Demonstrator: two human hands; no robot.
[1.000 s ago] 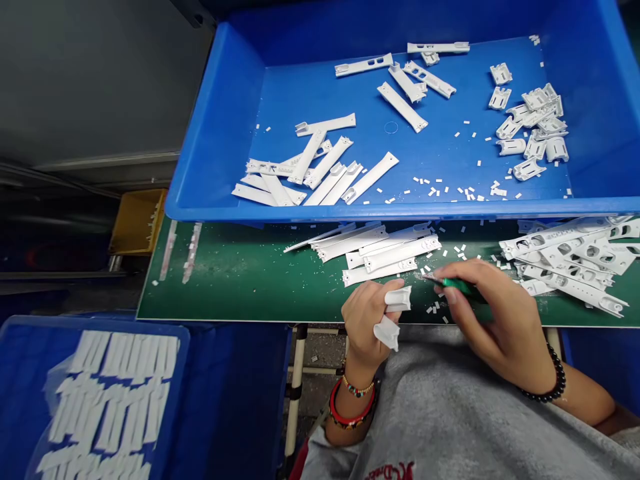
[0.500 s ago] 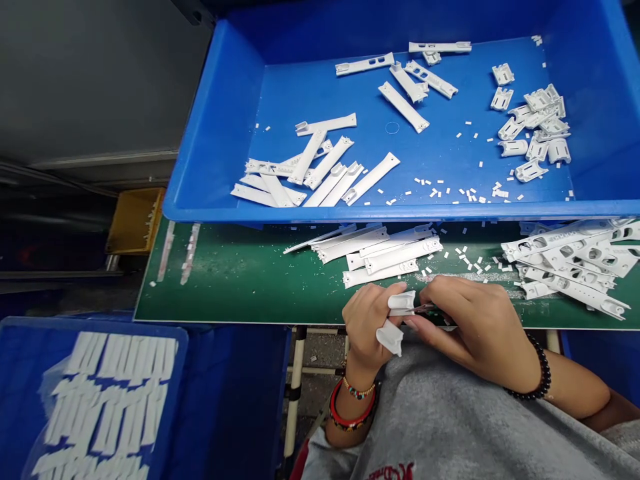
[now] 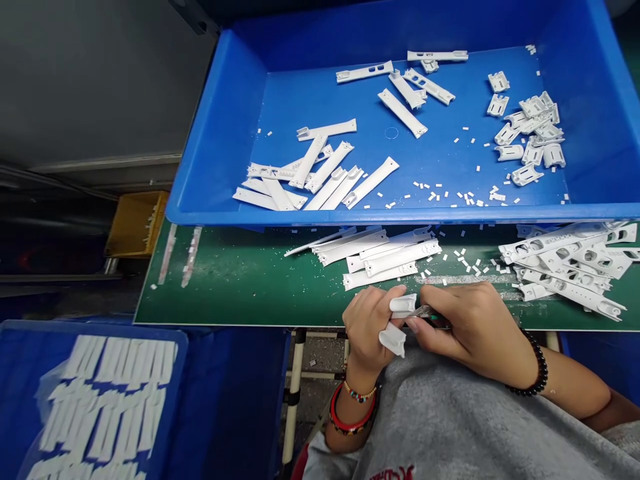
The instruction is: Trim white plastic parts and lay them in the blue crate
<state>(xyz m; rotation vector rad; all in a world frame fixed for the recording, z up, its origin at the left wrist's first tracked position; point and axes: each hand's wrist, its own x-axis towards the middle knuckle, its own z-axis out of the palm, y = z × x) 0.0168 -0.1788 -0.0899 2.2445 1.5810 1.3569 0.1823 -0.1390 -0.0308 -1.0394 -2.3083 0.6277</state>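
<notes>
At the front edge of the green table (image 3: 215, 300), my left hand (image 3: 366, 328) is closed around white plastic parts. The end of one part (image 3: 403, 305) sticks out by the thumb, and a second end (image 3: 393, 339) shows below it. My right hand (image 3: 475, 327) is closed on a small metal tool (image 3: 424, 311), whose tip touches the upper part; its handles are mostly hidden in the fingers. Just beyond my hands lies a stack of long white parts (image 3: 403, 257) among small white scraps.
Behind the table edge a big blue bin (image 3: 320, 217) holds long white parts and a pile of short ones (image 3: 534, 127). More long parts (image 3: 570, 267) lie at the right. A blue tray (image 3: 181, 360) with rows of white parts is lower left, a yellow box (image 3: 131, 227) above it.
The view has shifted slightly. My hands have hardly moved; both keep their hold on the white parts and the tool.
</notes>
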